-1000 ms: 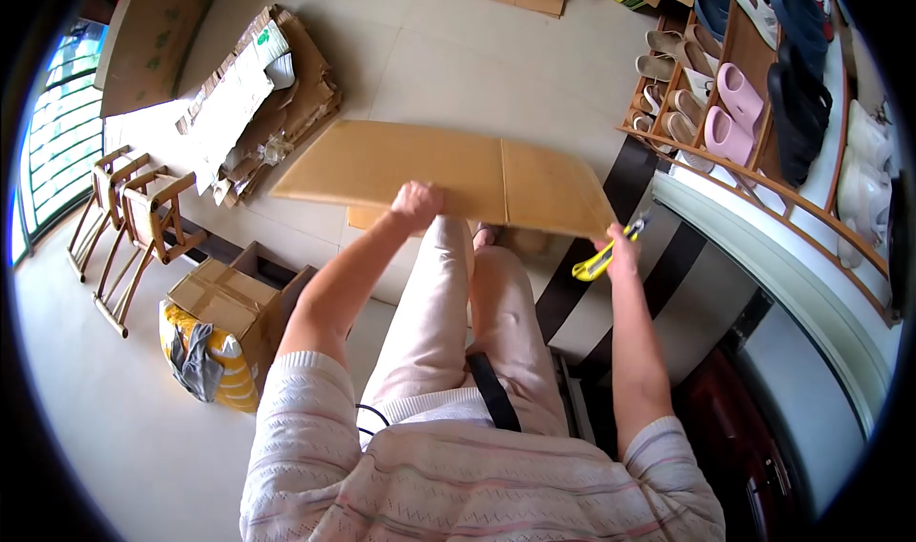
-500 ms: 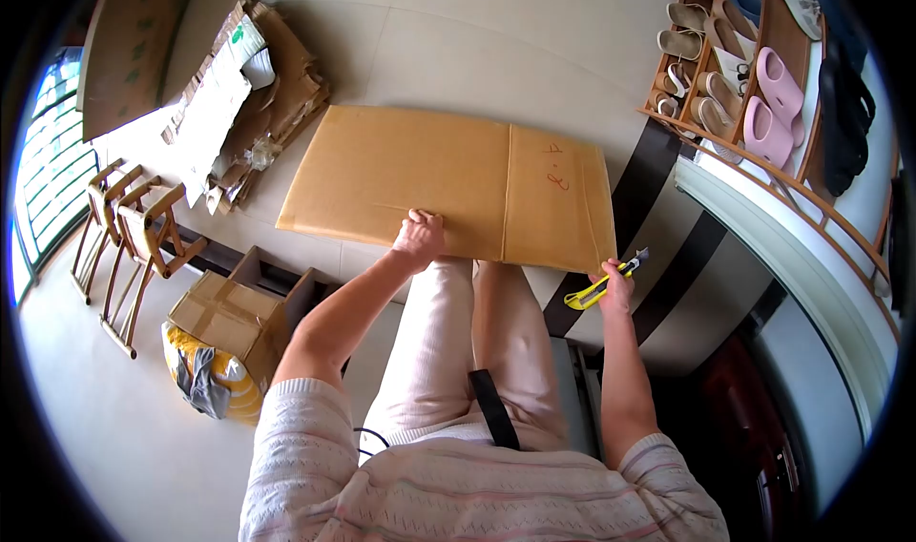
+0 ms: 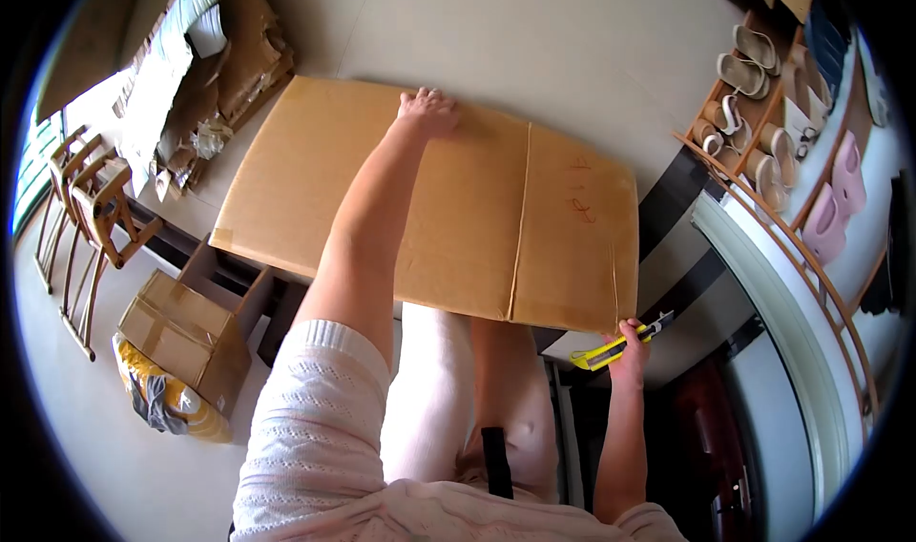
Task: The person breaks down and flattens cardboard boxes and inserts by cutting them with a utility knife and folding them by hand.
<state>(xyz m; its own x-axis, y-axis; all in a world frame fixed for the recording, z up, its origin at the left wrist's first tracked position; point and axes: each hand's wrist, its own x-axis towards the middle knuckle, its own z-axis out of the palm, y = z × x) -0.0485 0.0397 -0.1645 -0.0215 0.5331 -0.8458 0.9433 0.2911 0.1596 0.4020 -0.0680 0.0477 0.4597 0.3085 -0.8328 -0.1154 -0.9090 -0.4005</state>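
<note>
1. Cardboard [image 3: 458, 213]: a broad brown sheet, above the person's legs [image 3: 434, 389], in the middle of the view. Long side runs across, left to right. Near edge overlaps the thighs.
2. Left hand [image 3: 429, 114]: arm stretched forward across the cardboard. Hand lies at the far edge, left of the crease, back of the hand up, fingertips at the rim. Cannot tell whether the fingers grip the edge or only press on it.
3. Right hand [image 3: 630, 348]: closed round the cutter [image 3: 601, 356], at the near right corner of the cardboard. Cannot tell whether a finger also pinches that corner.
4. Hands well apart: left at the far side, right at the near side.
5. Cutter: yellow body, dark section toward the tip. Tip points right and away from the person, clear of the cardboard; yellow tail end points left.
6. Crease [image 3: 521, 227] crosses the cardboard from far edge to near edge, right of centre. Red marks [image 3: 580, 194], handwritten, on the panel to its right.
7. Upper left: pile [image 3: 253, 60] of flattened, torn board on the floor [image 3: 496, 36], just beyond the cardboard's far left corner.
8. Left: wooden stools [image 3: 100, 194], close together. Nearer the person, a taped box [image 3: 181, 327], with a yellow bag [image 3: 198, 418] and a grey cloth [image 3: 157, 404] against its near side.
9. Right: rack [image 3: 782, 222] of shoes, pink slippers [image 3: 825, 222] among them.
</note>
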